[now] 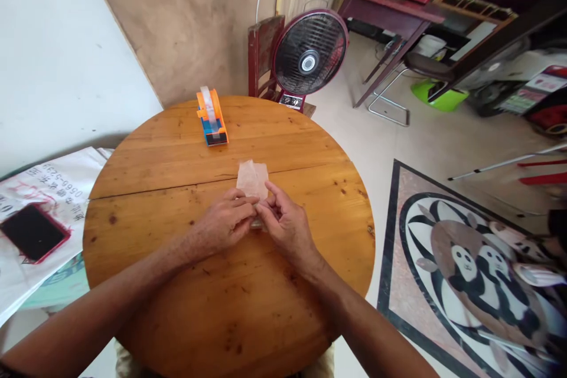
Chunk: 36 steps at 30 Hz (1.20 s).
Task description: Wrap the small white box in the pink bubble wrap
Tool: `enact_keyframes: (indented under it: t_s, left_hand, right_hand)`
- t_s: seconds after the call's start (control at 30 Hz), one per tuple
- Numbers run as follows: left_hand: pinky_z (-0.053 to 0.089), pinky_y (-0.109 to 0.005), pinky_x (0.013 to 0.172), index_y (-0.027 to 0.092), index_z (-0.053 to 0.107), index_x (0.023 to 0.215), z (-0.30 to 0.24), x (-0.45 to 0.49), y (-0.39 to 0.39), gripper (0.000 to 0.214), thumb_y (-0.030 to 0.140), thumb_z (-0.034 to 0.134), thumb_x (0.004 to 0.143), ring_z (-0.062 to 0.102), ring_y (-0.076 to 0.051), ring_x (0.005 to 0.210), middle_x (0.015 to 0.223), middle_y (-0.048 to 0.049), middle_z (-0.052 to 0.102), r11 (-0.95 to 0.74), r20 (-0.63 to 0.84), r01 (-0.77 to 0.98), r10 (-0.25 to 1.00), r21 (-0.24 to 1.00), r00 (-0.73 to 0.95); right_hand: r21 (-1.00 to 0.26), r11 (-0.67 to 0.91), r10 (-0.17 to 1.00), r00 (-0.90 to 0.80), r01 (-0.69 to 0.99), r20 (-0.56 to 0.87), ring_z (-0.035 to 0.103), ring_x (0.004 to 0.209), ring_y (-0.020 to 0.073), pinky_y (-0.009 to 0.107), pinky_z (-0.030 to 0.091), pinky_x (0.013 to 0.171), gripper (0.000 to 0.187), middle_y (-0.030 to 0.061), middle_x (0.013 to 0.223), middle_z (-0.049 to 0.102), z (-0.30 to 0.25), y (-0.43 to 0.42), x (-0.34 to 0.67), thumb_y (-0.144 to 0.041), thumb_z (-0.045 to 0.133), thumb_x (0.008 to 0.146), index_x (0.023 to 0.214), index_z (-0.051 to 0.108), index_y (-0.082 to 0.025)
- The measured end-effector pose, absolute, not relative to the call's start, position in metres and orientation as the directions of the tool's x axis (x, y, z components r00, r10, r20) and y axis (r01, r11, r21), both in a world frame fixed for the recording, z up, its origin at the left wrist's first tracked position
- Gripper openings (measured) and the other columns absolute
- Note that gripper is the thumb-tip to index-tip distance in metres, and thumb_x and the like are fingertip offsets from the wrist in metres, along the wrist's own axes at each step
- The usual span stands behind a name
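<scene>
A small, thin, pale pinkish sheet, which looks like paper or film, lies over the round wooden table near its middle. My left hand is closed at the sheet's near edge, fingers bent over it. From the other side my right hand pinches the same edge between thumb and fingers, and the fingertips of both hands meet. Something clear shows just under the fingers, too small to make out. Beyond the hands stands an orange and blue tape dispenser with a roll of clear tape.
A fan stands on a wooden chair behind the table. At the left a phone lies on a printed white sheet. A dark red desk is at the back right, and a panda-patterned floor design lies at the right.
</scene>
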State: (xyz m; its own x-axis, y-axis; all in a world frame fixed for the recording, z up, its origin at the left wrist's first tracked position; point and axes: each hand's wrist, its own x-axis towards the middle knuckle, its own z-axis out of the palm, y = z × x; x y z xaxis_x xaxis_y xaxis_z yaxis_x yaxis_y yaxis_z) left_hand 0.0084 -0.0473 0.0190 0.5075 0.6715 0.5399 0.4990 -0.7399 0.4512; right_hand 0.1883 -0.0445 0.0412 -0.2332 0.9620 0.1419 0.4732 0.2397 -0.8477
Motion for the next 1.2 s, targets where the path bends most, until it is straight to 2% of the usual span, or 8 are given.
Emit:
enact_keyframes:
  t_s: [0.2,0.37,0.47,0.57,0.7,0.83,1.0,1.2]
  left_hand:
    - [0.051,-0.037,0.079,0.019,0.073,0.092,0.015,0.012,-0.057,0.018,0.016,0.055,0.092,0.057,-0.022,0.09,0.108,-0.0124,0.063,-0.656,0.603,0.647,0.712,0.389,0.36]
    - [0.051,-0.029,0.071,0.016,0.064,0.092,0.015,0.016,-0.062,0.01,0.017,0.055,0.093,0.058,-0.017,0.08,0.084,-0.0055,0.063,-0.615,0.583,0.589,0.763,0.524,0.278]
    - [0.053,-0.032,0.075,0.017,0.063,0.093,0.02,0.014,-0.063,0.006,0.019,0.06,0.089,0.061,-0.019,0.083,0.09,-0.0077,0.066,-0.652,0.59,0.549,0.742,0.523,0.319]
    - [0.054,-0.035,0.081,0.015,0.066,0.101,0.022,0.01,-0.065,0.019,0.01,0.053,0.089,0.062,-0.021,0.09,0.1,-0.0115,0.068,-0.712,0.594,0.52,0.693,0.472,0.41]
    - [0.054,-0.034,0.082,0.015,0.066,0.107,0.019,0.006,-0.066,0.027,0.004,0.047,0.092,0.063,-0.02,0.092,0.102,-0.0109,0.069,-0.732,0.579,0.5,0.677,0.463,0.455]
    - [0.054,-0.033,0.082,0.017,0.06,0.115,0.023,0.008,-0.069,0.029,0.012,0.056,0.087,0.065,-0.019,0.092,0.101,-0.0083,0.069,-0.634,0.562,0.483,0.769,0.605,0.306]
    - [0.05,-0.029,0.068,0.019,0.059,0.093,0.031,0.023,-0.07,0.011,0.029,0.062,0.088,0.061,-0.017,0.077,0.083,-0.0023,0.065,-0.405,0.401,0.603,0.904,0.687,0.149]
    - [0.045,-0.028,0.065,0.019,0.055,0.078,0.025,0.035,-0.067,0.008,0.012,0.057,0.081,0.057,-0.017,0.072,0.076,-0.002,0.06,-0.391,0.446,0.639,0.891,0.662,0.083]
  right_hand:
    - [-0.861,0.201,0.969,-0.222,0.467,0.106,0.066,0.074,0.0165,0.03,0.054,0.072,0.042,0.0047,0.086,0.07,0.043,-0.052,0.186,-0.025,0.053,0.089,0.13,0.058,-0.016]
    - [-0.899,0.157,0.979,-0.182,0.409,0.089,0.068,0.076,0.0162,0.029,0.055,0.072,0.041,0.0055,0.089,0.07,0.038,-0.057,0.187,-0.029,0.053,0.091,0.129,0.058,-0.015]
    - [-0.914,0.127,0.985,-0.156,0.385,0.071,0.068,0.076,0.0163,0.03,0.056,0.07,0.042,0.0055,0.089,0.07,0.035,-0.056,0.186,-0.029,0.055,0.089,0.129,0.058,-0.015]
    - [-0.917,0.122,0.989,-0.126,0.379,0.08,0.068,0.075,0.0166,0.031,0.057,0.072,0.042,0.0059,0.089,0.071,0.035,-0.056,0.184,-0.029,0.055,0.09,0.129,0.058,-0.015]
    - [-0.854,0.2,0.974,-0.189,0.48,0.122,0.071,0.083,0.0209,0.037,0.058,0.081,0.045,0.0101,0.098,0.075,0.045,-0.062,0.184,-0.03,0.053,0.091,0.133,0.056,-0.014]
    - [-0.739,0.305,0.938,-0.324,0.601,0.124,0.07,0.106,0.026,0.046,0.054,0.094,0.051,0.0132,0.117,0.073,0.057,-0.074,0.189,-0.021,0.041,0.094,0.144,0.045,-0.016]
    - [-0.705,0.342,0.913,-0.397,0.621,0.094,0.067,0.114,0.0275,0.052,0.052,0.098,0.07,0.0133,0.126,0.07,0.063,-0.075,0.195,-0.012,0.041,0.089,0.156,0.025,-0.02]
    - [-0.841,0.253,0.878,-0.479,0.479,-0.009,0.072,0.092,0.0188,0.039,0.056,0.09,0.066,0.0076,0.109,0.076,0.071,-0.047,0.21,-0.014,0.039,0.09,0.155,0.029,-0.019]
